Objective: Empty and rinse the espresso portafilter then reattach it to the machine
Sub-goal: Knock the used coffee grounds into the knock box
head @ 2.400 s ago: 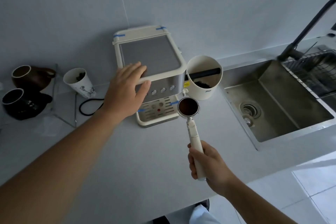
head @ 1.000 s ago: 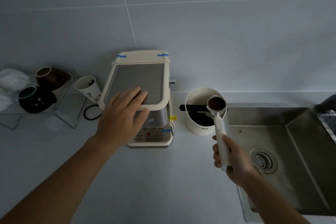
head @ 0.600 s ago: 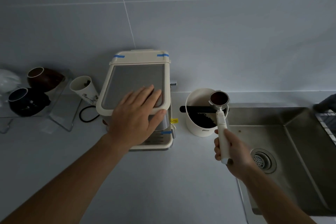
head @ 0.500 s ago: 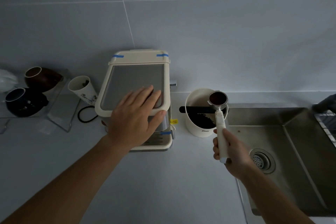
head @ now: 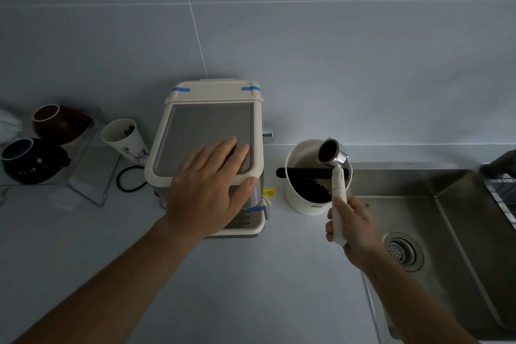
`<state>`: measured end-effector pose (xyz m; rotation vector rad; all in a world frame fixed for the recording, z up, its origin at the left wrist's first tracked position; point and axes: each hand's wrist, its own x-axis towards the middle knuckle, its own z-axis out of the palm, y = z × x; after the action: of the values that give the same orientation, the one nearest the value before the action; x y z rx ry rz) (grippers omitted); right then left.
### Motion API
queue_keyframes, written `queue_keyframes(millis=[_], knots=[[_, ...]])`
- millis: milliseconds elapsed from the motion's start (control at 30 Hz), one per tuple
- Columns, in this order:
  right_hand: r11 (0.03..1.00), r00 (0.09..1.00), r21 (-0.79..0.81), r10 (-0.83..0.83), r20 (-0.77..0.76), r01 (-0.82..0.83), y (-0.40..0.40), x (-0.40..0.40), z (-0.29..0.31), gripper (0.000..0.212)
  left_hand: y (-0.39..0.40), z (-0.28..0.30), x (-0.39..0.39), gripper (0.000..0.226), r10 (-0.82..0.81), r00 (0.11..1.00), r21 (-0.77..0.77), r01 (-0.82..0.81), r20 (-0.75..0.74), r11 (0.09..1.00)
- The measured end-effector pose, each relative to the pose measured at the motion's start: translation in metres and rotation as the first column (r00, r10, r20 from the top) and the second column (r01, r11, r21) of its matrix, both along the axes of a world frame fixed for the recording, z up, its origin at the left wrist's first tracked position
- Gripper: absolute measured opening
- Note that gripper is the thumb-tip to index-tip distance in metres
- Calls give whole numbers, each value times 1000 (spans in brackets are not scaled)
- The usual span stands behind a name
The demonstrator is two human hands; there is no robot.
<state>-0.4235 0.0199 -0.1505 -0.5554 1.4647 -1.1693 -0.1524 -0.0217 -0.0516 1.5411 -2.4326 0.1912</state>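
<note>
I am looking down at a pale counter. Right of centre, my right hand (head: pixel 352 225) is wrapping its fingers tightly around the long cream handle of the portafilter (head: pixel 335 176). Its metal basket is hanging tilted over the far rim of the white knock-out bin (head: pixel 304 198), above the black bar (head: pixel 310 172) crossing the bin's mouth, with the dark coffee inside the basket facing up and to the left. In the middle of the frame, my left hand (head: pixel 212 187) is lying flat with fingers spread on the grey top of the coffee machine (head: pixel 206 120), gripping nothing.

I judge the portafilter to be rigid and top-heavy, with the weight in the metal head, so holding low on the handle is giving me leverage for a knock. The handle looks smooth and may turn slippery once wet. The packed coffee probably needs a firm tap to drop out.

The steel sink (head: pixel 446 232) with its drain is filling the lower right, cut off by the frame edge. Only a dark scrap of what may be the tap is showing at the far right. My left hand is hiding the machine's front, so I cannot see where the portafilter locks in. In the dim upper left, cups (head: pixel 47 126) are sitting on a clear stand.
</note>
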Motion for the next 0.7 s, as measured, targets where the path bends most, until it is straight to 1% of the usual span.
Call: queue_keyframes(millis=[167,233,267,300,333,367,400,433,467,700], knots=[[999,983,-38,-1,-186,-6,0,4,0,16,0,-2,0,60,-2,1000,-13,2,-4,1000],[999,956,-42,10,-294,-23,-1,6,-3,19,0,-2,0,60,0,1000,-15,0,-5,1000],[999,927,-42,12,-374,-29,-1,8,-6,20,0,-2,0,60,0,1000,-16,0,-7,1000],[998,876,-39,18,-482,-42,-1,9,-11,21,0,-2,0,60,-1,1000,-17,1,-10,1000],[997,793,-29,35,-609,-66,-2,11,-15,22,-1,-2,0,60,-1,1000,-19,1,-13,1000],[995,690,-8,65,-720,-102,-2,13,-20,24,0,-2,0,60,-2,1000,-23,1,-17,1000],[991,608,12,92,-789,-135,-2,15,-24,26,0,-2,0,59,-2,1000,-26,1,-20,1000],[987,568,15,104,-816,-158,-2,17,-27,27,0,-2,0,59,0,1000,-29,-1,-22,1000],[985,559,10,106,-823,-171,-3,18,-30,27,0,-2,0,59,2,1000,-31,-2,-22,1000],[983,548,-11,94,-831,-185,-8,18,-28,26,0,-3,-1,58,4,1000,-50,-4,-18,999]])
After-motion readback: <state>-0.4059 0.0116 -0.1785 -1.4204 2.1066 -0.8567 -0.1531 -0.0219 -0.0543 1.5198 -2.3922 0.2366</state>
